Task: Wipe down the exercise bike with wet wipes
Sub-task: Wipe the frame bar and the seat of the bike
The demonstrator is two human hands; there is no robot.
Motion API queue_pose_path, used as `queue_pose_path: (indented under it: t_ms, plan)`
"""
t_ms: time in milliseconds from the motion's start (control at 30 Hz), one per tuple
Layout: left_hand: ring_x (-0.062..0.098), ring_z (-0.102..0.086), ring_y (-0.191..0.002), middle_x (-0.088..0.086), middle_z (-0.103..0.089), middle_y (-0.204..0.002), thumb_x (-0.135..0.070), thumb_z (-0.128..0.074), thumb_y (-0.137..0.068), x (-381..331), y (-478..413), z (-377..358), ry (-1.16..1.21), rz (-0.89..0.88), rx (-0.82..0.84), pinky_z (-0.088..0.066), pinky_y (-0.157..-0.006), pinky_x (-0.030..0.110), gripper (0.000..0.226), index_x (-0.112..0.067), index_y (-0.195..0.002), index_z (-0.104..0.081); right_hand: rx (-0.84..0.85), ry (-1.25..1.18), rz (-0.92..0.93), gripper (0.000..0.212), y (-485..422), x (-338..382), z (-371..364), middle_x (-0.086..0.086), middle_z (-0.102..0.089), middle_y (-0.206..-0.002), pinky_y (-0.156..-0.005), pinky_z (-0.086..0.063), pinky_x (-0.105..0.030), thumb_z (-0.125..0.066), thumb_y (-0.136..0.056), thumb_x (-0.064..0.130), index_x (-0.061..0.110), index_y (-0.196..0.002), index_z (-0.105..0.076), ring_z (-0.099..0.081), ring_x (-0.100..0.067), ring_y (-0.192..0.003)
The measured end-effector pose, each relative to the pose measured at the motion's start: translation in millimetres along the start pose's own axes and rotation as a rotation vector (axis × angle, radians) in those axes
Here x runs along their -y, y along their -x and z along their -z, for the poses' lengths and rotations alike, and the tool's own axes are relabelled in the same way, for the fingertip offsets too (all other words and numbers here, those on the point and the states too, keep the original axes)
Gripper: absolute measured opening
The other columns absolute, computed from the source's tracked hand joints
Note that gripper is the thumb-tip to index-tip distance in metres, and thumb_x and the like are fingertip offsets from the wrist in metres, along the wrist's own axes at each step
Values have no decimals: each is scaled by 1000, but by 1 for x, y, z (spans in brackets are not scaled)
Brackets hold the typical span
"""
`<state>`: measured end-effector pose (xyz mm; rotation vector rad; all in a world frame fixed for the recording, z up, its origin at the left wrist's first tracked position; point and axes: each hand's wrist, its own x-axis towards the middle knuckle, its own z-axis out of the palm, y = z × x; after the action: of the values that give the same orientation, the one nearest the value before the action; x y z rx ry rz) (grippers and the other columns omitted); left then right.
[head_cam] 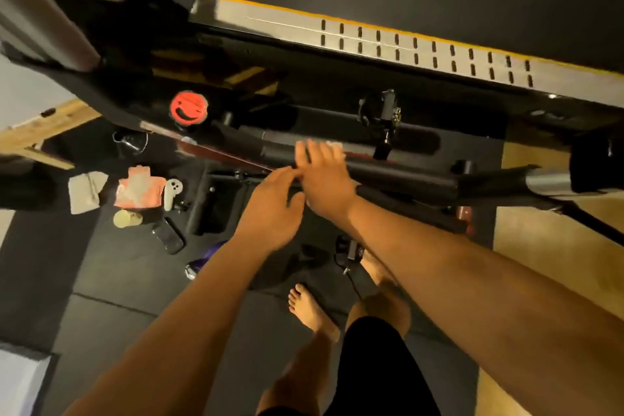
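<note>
The right hand (324,176) presses a white wet wipe (335,146) flat on the exercise bike's black bar (405,176), grip open so the wipe can slide. The left hand (273,203), grip open too, touches the bar, likely to steady.

Black exercise bike (405,176), frame tube horizontal; white wet wipe (335,146) flat on tube.

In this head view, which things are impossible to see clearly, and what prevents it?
Head view, wet wipe: mostly hidden under the right hand; only a white edge shows.
Head view, left hand: blur and the right hand hide whether its fingertips grip anything.
Head view, orange pack on the floor: print too small and blurred to read.
</note>
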<state>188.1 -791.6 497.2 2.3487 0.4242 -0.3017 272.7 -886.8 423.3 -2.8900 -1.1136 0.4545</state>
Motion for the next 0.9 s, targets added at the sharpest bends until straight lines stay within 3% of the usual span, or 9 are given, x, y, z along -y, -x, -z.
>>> queue_pose_path:
  t_ms: [100, 167, 267, 333, 433, 533, 600, 733, 900]
  plan:
    - [26, -39, -137, 11, -43, -147, -2, -54, -89, 28, -14, 14, -65, -80, -6, -29, -110, 26, 60, -10, -146, -37, 55, -127, 94, 71, -35, 33, 2, -17, -15, -159, -120, -4, -45, -47, -95, 31, 5, -153, -15, -16, -32, -145]
    - [28, -11, -150, 13, -17, -161, -7, -55, -90, 37, -34, 14, -308, -100, 62, -15, -121, 42, 75, -10, -154, -16, -17, -102, 63, 66, -17, 16, -1, -18, -19, -158, -120, -8, -43, -43, -97, 31, 3, -151, -20, -19, -31, -145]
    - [32, 14, -149, 12, 12, -163, -27, -59, -90, 33, -54, -10, -724, -168, 236, -3, -120, 57, 96, -12, -154, 10, -169, -56, -180, 60, 52, -49, -4, -15, -41, -145, -114, -23, -42, -48, -94, 33, 7, -146, -33, -39, -31, -132]
    - [38, 26, -145, 15, 25, -159, -37, -62, -86, 33, -57, -29, -792, -159, 318, 2, -117, 62, 110, -11, -151, 23, -182, -28, -340, 58, 99, -95, -2, -12, -49, -133, -108, -31, -44, -48, -92, 40, 10, -141, -38, -45, -30, -121]
    - [42, 35, -139, 16, 34, -155, -40, -64, -82, 37, -61, -40, -829, -106, 343, 7, -114, 65, 119, -11, -146, 32, -155, 10, -483, 68, 107, -103, -7, -12, -47, -133, -111, -26, -46, -50, -88, 51, 10, -141, -36, -43, -31, -122]
    - [38, 22, -146, 14, 21, -159, -42, -64, -80, 42, -64, -35, -882, -180, 299, 4, -118, 60, 116, -14, -149, 25, -223, -15, -389, 71, 50, -35, -16, -17, -50, -128, -109, -27, -50, -57, -79, 42, 4, -136, -41, -47, -35, -117]
    - [31, -6, -149, 11, -6, -160, -44, -62, -82, 54, -76, -20, -927, -308, 224, -9, -121, 50, 103, -14, -154, 5, -261, -85, -260, 59, 6, 14, -22, -19, -56, -122, -104, -33, -49, -54, -79, 32, -1, -128, -51, -52, -36, -109]
    - [24, -32, -140, 6, -35, -152, -48, -60, -83, 82, -107, 22, -1081, -376, 180, -16, -120, 46, 85, -15, -151, -19, -179, -200, -107, 55, -15, 15, -11, -16, -42, -148, -115, -22, -42, -47, -92, 24, 3, -143, -41, -40, -30, -133]
    - [31, -31, -136, 8, -35, -148, -51, -57, -83, 75, -104, 14, -1184, -281, 215, -12, -117, 54, 88, -12, -150, -16, -388, -345, -454, 47, 78, -91, 8, -13, -53, -139, -107, -34, -27, -54, -93, 7, 10, -140, -48, -52, -27, -126]
